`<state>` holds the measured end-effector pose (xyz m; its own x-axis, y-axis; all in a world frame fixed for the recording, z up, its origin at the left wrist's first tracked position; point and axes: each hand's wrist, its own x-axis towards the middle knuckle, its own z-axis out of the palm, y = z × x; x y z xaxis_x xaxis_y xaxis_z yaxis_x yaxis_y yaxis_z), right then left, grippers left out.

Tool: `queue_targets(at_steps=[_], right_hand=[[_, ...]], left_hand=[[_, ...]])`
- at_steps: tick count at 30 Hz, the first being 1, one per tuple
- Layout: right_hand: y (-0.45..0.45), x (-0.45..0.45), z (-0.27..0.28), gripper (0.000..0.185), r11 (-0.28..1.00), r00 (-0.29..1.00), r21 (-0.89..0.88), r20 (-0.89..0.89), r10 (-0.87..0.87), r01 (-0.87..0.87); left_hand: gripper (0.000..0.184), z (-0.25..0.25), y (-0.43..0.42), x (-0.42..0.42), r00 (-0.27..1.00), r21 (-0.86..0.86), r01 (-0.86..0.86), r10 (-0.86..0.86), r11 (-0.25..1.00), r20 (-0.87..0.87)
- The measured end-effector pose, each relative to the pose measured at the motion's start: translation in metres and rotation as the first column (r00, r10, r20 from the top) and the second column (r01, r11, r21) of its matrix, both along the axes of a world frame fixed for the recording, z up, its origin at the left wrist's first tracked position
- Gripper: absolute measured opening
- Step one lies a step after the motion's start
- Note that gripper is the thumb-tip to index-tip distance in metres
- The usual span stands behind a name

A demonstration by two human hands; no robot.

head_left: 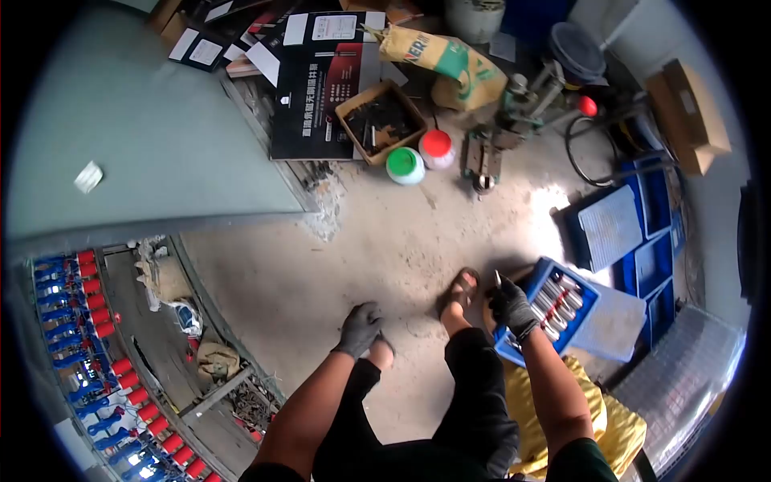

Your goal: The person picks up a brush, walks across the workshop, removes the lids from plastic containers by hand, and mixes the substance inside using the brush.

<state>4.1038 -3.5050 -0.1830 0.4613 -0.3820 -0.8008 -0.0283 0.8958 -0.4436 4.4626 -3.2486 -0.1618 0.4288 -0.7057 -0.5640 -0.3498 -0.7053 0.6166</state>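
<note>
My left hand, in a grey glove, hangs over the floor with its fingers curled in; whatever may be inside them is hidden. My right hand, in a dark glove, is closed at the left edge of a blue plastic bin. A slim, pale, metallic-looking piece sticks up from its fingers; its lower part is covered. Several shiny metal cylinders, some with red parts between them, lie in the bin beside this hand.
Yellow cloth lies by my right leg. Blue crates stand at the right. A rack of red and blue parts runs along the left. Ahead are a green-lidded jar, a red-lidded jar and a hand press.
</note>
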Motion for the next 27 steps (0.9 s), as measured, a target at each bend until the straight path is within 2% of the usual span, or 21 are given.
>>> queue_targets(at_steps=[1,2,3,5,6,7,8,9,11,14,16,17,18,19,20,21,23,24,27], right_hand=[[-0.02,0.043,0.02,0.071,0.999,0.998,0.02,-0.059,-0.028,0.029],[-0.03,0.062,-0.003,0.084,0.89,0.94,-0.315,-0.2,0.277,-0.329],[-0.043,0.085,-0.017,0.087,0.803,0.877,-0.365,-0.293,0.382,-0.471],[-0.067,0.132,-0.046,0.093,0.558,0.695,-0.418,-0.493,0.524,-0.717],[-0.069,0.146,-0.076,0.083,0.491,0.702,-0.502,-0.482,0.525,-0.712],[-0.083,0.163,-0.111,0.072,0.405,0.709,-0.593,-0.478,0.518,-0.696],[-0.096,0.189,-0.128,0.054,0.52,0.68,-0.441,-0.53,0.507,-0.732],[-0.104,0.204,-0.16,0.039,0.207,0.608,-0.572,-0.737,0.296,-0.794],[-0.13,0.252,-0.16,0.034,0.203,0.67,-0.644,-0.734,0.108,-0.738],[-0.175,0.319,-0.172,0.053,0.008,0.54,-0.54,-0.841,0.024,-0.842],[-0.195,0.361,-0.186,0.072,-0.109,0.47,-0.463,-0.882,-0.038,-0.879],[-0.205,0.374,-0.202,0.085,-0.198,0.497,-0.476,-0.865,-0.067,-0.857],[-0.211,0.393,-0.205,0.09,-0.205,0.456,-0.436,-0.888,-0.063,-0.877],[-0.214,0.406,-0.201,0.096,-0.21,0.407,-0.388,-0.912,-0.055,-0.898],[-0.217,0.417,-0.202,0.102,-0.209,0.367,-0.357,-0.93,-0.01,-0.91],[-0.219,0.428,-0.201,0.103,-0.187,0.302,-0.303,-0.953,0.039,-0.934],[-0.219,0.443,-0.194,0.1,-0.202,0.225,-0.23,-0.973,0.045,-0.952],[-0.22,0.448,-0.192,0.098,-0.189,0.207,-0.214,-0.977,0.06,-0.958],[-0.22,0.459,-0.188,0.091,-0.187,0.174,-0.187,-0.981,0.082,-0.964]], left_hand=[[0.062,-0.001,-0.051,0.016,0.989,0.031,0.13,-0.132,0.991,0.063],[0.074,-0.018,-0.088,0.031,0.958,0.01,0.25,-0.249,0.968,0.144],[0.087,-0.038,-0.126,0.048,0.906,-0.004,0.368,-0.357,0.93,0.228],[0.104,-0.072,-0.2,0.077,0.819,0.109,0.502,-0.512,0.858,0.258],[0.108,-0.083,-0.231,0.092,0.783,0.181,0.543,-0.572,0.82,0.244],[0.112,-0.097,-0.272,0.11,0.743,0.237,0.578,-0.624,0.781,0.244],[0.116,-0.113,-0.308,0.129,0.707,0.292,0.599,-0.663,0.746,0.246],[0.117,-0.134,-0.335,0.146,0.641,0.365,0.618,-0.715,0.696,0.278],[0.119,-0.188,-0.366,0.181,0.617,0.276,0.631,-0.684,0.725,0.389],[0.125,-0.284,-0.392,0.218,0.643,0.089,0.674,-0.642,0.733,0.418],[0.125,-0.326,-0.403,0.233,0.657,-0.126,0.727,-0.631,0.675,0.412],[0.125,-0.346,-0.407,0.24,0.657,-0.225,0.745,-0.633,0.628,0.409],[0.127,-0.363,-0.401,0.239,0.644,-0.274,0.755,-0.596,0.596,0.479],[0.131,-0.379,-0.394,0.237,0.659,-0.313,0.747,-0.588,0.587,0.468],[0.136,-0.373,-0.389,0.234,0.727,-0.362,0.681,-0.528,0.636,0.438],[0.135,-0.352,-0.388,0.233,0.798,-0.447,0.602,-0.508,0.661,0.324],[0.131,-0.36,-0.39,0.234,0.855,-0.577,0.502,-0.471,0.644,0.219],[0.128,-0.364,-0.393,0.232,0.868,-0.617,0.478,-0.442,0.625,0.225],[0.126,-0.385,-0.402,0.225,0.822,-0.59,0.567,-0.446,0.575,0.355]])
